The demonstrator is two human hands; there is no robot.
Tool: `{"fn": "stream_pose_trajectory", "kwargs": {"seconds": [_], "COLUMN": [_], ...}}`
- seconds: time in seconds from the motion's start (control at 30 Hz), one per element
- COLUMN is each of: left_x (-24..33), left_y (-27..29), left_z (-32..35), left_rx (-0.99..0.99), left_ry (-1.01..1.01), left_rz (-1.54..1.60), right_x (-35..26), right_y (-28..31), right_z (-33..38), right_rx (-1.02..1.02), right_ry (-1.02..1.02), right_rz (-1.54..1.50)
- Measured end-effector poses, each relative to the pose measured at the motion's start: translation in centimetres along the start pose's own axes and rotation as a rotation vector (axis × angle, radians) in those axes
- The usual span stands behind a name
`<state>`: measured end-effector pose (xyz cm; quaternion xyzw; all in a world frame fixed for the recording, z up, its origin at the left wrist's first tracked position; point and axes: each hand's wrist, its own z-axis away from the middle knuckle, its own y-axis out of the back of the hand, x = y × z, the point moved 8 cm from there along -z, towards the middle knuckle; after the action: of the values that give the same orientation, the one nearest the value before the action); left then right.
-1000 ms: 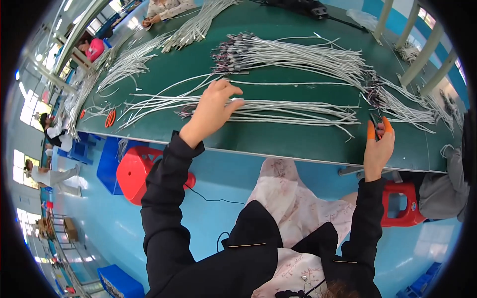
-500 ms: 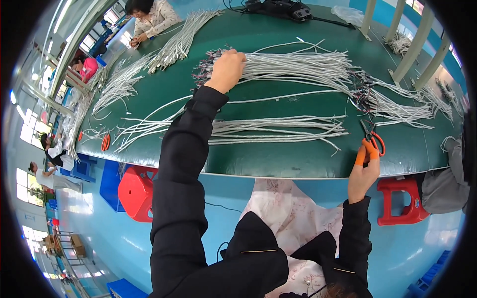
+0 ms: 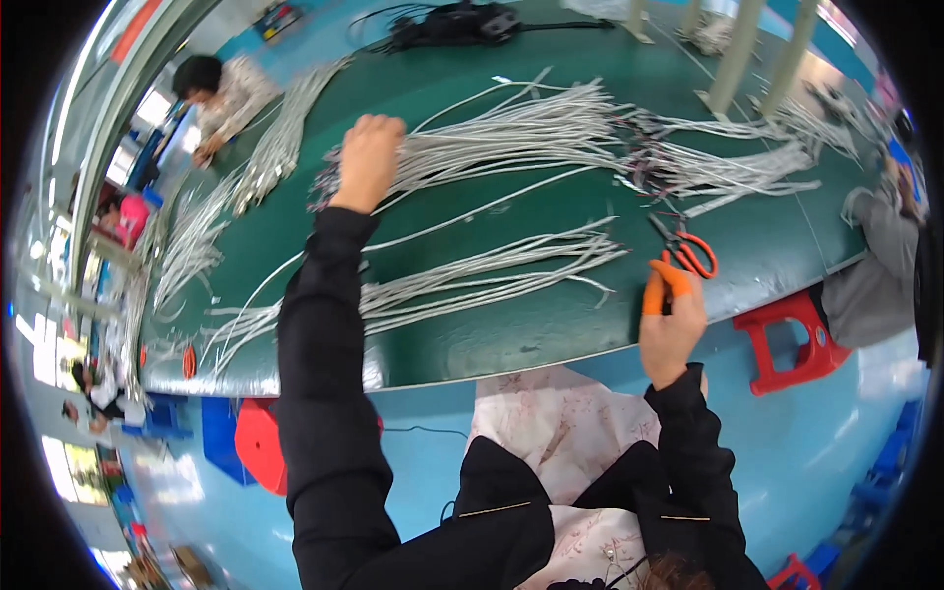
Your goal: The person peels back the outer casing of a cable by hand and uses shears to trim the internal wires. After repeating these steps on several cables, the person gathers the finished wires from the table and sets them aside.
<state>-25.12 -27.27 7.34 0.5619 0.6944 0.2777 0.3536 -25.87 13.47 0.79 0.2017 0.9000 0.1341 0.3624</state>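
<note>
My left hand [image 3: 370, 162] curls around the left end of a thick bundle of grey-white cables [image 3: 511, 136]. Dark, stripped-looking ends stick out to the left of that hand. My right hand [image 3: 675, 320] is by the table's front edge, with orange covers on two fingers. Those fingers are bent with a gap between them and come close to the handles of orange-handled scissors [image 3: 681, 246]; whether they touch is hard to see. The scissors lie on the green table [image 3: 511, 344], blades toward the bundle. A smaller cable bundle [image 3: 492, 270] lies nearer to me.
More cables [image 3: 728, 172] lie right of the main bundle, others [image 3: 280, 138] at far left. Metal posts [image 3: 737, 69] rise at the back right near a black bag-like object [image 3: 452, 25]. Red stools [image 3: 787, 344] stand below the edge. Other people sit around the table.
The view has shifted and tilted, so the table sits further left and slanted. My right hand has drawn back slightly from the scissors. My left hand stays at the bundle's left end.
</note>
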Motion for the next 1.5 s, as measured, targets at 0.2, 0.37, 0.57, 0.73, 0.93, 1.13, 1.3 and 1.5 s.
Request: {"fn": "stream_pose_trajectory", "kwargs": {"seconds": [0.2,0.37,0.57,0.73,0.93,1.13,1.3,1.5], "left_x": [3.4,8.9,17.1,21.0,22.0,27.3,29.9,30.3], "left_y": [6.8,15.4,20.9,21.5,16.0,13.4,12.0,10.3], "left_z": [-2.7,-2.3,5.1,16.7,22.5,16.9,16.5,18.2], "left_rx": [0.126,0.288,0.14,-0.162,-0.488,-0.475,-0.526,-0.504], "left_ry": [-0.065,0.047,0.048,0.174,0.582,0.783,0.619,0.708], "left_rz": [0.215,0.417,0.515,0.499,1.029,1.44,1.552,1.787], "right_x": [0.3,1.2,-4.1,-7.9,-10.2,-10.5,-10.1,-5.6], "right_y": [0.7,-0.5,-2.8,-0.4,-1.5,-2.3,-1.9,3.2], "right_z": [-0.3,-0.5,-1.9,-1.5,10.5,16.8,18.9,12.7], "right_rx": [0.032,-0.142,-0.47,-0.6,-1.112,-1.293,-1.257,-1.035], "right_ry": [-0.054,-0.297,-0.852,-0.638,-0.756,-0.824,-0.806,-0.659], "right_rz": [-0.079,-0.433,-1.628,-1.593,-1.387,-1.209,-1.142,-0.942]}}
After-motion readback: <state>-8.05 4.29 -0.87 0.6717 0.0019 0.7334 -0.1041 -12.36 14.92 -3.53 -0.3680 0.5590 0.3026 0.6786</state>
